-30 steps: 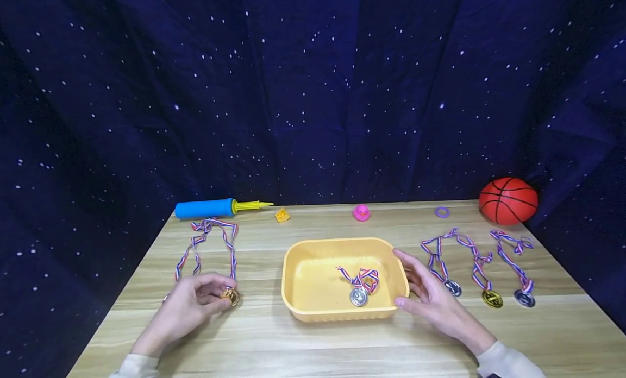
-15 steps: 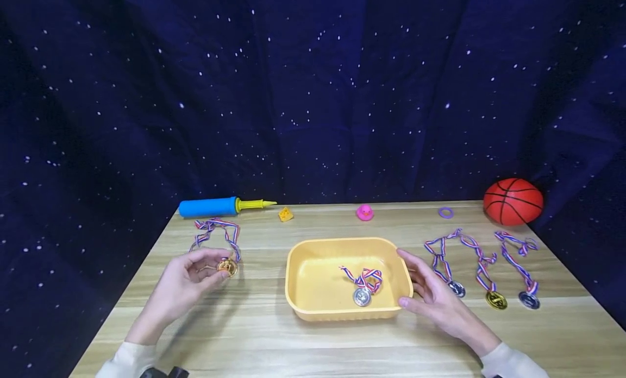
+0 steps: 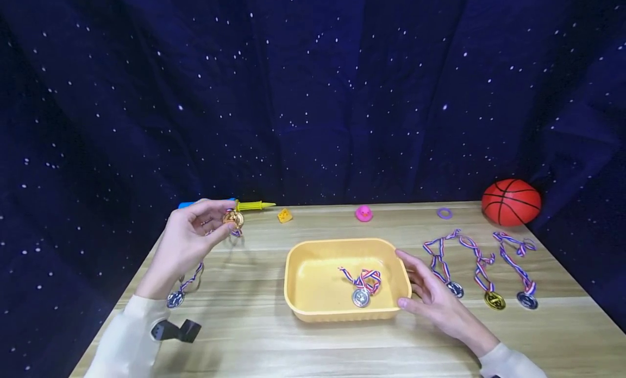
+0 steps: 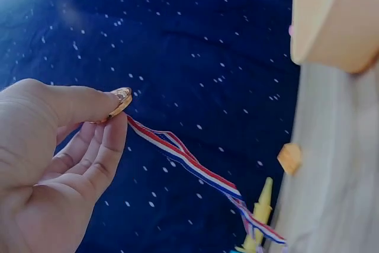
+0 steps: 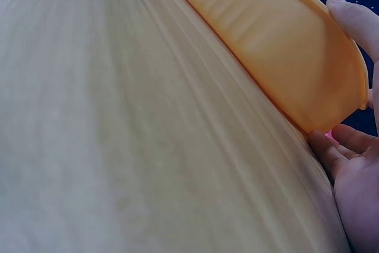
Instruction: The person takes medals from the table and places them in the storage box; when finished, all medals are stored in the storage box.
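Note:
My left hand (image 3: 188,237) is raised over the left of the table, thumb and fingertips pinching a gold medal (image 3: 233,219) by its edge. Its striped red, white and blue ribbon (image 4: 183,158) trails down in the left wrist view. Around the right end of a yellow plastic tub (image 3: 337,315), my right hand (image 3: 435,299) holds with the thumb at the near rim corner and fingers against the end wall (image 5: 331,69). Inside the tub lies a silver medal (image 3: 361,297) with its ribbon bunched behind it. Below my left wrist, another silver medal (image 3: 175,298) lies on the table.
Right of the tub lie two silver medals (image 3: 455,289) and a gold one (image 3: 494,300), ribbons spread behind. Along the back are a blue-and-yellow hand pump (image 3: 251,206), a small yellow block (image 3: 285,215), a pink duck (image 3: 363,213), a purple ring (image 3: 444,213) and a basketball (image 3: 511,202).
My left hand has lifted the gold medal off the table and moved up and back, its ribbon rising with it. The silver medal on the left is uncovered. My right hand stays at the tub.

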A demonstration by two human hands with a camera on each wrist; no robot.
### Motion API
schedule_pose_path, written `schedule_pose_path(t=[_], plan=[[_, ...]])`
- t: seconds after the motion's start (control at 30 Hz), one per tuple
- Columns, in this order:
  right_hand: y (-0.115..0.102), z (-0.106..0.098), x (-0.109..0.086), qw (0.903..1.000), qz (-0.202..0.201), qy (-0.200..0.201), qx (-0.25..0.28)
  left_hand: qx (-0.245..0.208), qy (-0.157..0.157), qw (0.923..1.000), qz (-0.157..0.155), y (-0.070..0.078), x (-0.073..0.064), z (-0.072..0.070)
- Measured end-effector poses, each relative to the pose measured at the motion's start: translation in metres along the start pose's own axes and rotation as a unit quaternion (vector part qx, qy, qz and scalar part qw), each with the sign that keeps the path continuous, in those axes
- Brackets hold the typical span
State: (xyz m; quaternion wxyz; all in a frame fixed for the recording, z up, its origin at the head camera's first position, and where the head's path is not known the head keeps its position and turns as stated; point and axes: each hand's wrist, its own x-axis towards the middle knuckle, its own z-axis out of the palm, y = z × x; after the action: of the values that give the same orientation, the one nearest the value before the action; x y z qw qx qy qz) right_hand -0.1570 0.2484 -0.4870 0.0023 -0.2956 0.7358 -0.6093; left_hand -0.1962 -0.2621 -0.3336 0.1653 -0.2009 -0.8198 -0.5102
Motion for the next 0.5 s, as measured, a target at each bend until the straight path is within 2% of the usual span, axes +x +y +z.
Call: schedule_pose_path(t=[0.13,0.3,0.5], plan=[[0.0,0.0,0.001,1.0,0.0,0.0,-0.001,-0.006,0.009,0.9996,0.025,0.014,0.014,0.002],[0.001,0.0,0.001,1.0,0.001,0.002,-0.004,-0.022,0.017,0.9989,0.037,0.034,0.029,0.002],[0.002,0.0,0.0,0.9999,-0.001,0.005,-0.01,-0.024,0.026,0.9972,0.067,0.058,0.046,0.002]])
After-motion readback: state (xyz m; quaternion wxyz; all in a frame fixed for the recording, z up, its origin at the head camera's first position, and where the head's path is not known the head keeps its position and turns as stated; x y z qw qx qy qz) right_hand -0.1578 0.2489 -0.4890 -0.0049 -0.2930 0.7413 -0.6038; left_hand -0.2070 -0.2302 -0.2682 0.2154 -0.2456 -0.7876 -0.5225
